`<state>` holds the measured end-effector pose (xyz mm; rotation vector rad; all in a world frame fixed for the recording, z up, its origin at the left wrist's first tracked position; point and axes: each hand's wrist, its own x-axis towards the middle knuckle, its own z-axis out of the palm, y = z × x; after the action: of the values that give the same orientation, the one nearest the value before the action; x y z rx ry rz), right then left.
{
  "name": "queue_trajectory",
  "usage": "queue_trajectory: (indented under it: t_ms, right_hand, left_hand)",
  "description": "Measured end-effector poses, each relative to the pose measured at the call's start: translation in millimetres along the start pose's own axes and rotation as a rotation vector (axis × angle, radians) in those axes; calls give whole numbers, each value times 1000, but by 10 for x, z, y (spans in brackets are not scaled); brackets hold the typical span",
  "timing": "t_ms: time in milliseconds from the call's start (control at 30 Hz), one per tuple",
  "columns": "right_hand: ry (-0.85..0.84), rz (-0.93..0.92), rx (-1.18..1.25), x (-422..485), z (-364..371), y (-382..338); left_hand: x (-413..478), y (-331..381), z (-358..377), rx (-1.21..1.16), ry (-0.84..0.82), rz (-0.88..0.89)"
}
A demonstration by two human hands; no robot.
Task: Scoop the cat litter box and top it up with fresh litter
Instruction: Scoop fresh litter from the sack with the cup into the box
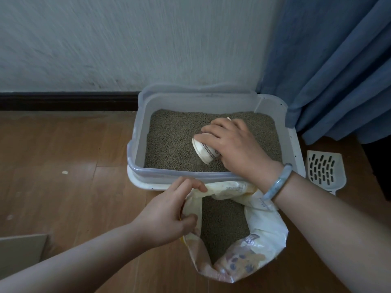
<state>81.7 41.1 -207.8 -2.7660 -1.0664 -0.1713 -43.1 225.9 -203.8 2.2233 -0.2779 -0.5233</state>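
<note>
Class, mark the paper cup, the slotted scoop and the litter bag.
paper cup [203, 152], head view, on its patterned side.
slotted scoop [324, 169], head view, on its slotted face.
litter bag [264, 225], head view, on its pale right wall.

The clear plastic litter box [138, 132] sat by the wall, filled level with grey-green litter [173, 140], the paper cup [204, 152] in my right hand [234, 144] lay tipped sideways over it, the open litter bag [264, 225] stood just in front, and the white slotted scoop [323, 168] lay beside the box.
</note>
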Motion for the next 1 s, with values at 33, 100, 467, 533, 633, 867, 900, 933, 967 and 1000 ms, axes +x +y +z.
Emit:
queue_trajectory:
  t_ms: [33, 100, 467, 533, 633, 867, 900, 933, 967, 1000]
  right_hand:
    - [1, 9, -7, -3, -8, 7]
    - [-19, 36, -1, -17, -19, 27]
    - [-14, 477, 807, -236, -49, 137]
    - [9, 532, 984, -302, -139, 127]
    - [23, 567, 1118, -401, -330, 114]
    - [-120, 491, 1381, -739, -744, 20]
    - [-162, 485, 1402, -796, -779, -1]
    - [-213, 483, 1416, -853, -805, -26]
    - [-274, 480, 1419, -906, -817, -53]
    - [-341, 485, 1410, -961, -815, -83]
  left_hand:
    - [-1, 0, 0, 0, 0, 1]
    - [4, -2, 1, -3, 0, 2]
    - [6, -3, -6, 3, -7, 1]
    - [3, -3, -6, 4, -8, -1]
    - [3, -1, -3, 7, -4, -1]
    - [-2, -4, -3, 1, -3, -5]
    - [-1, -4, -4, -1, -3, -5]
    - [-1, -7, -5, -4, -6, -3]
    - [1, -10, -5, -6, -8, 0]
    - [2, -13, -5, -6, -9, 4]
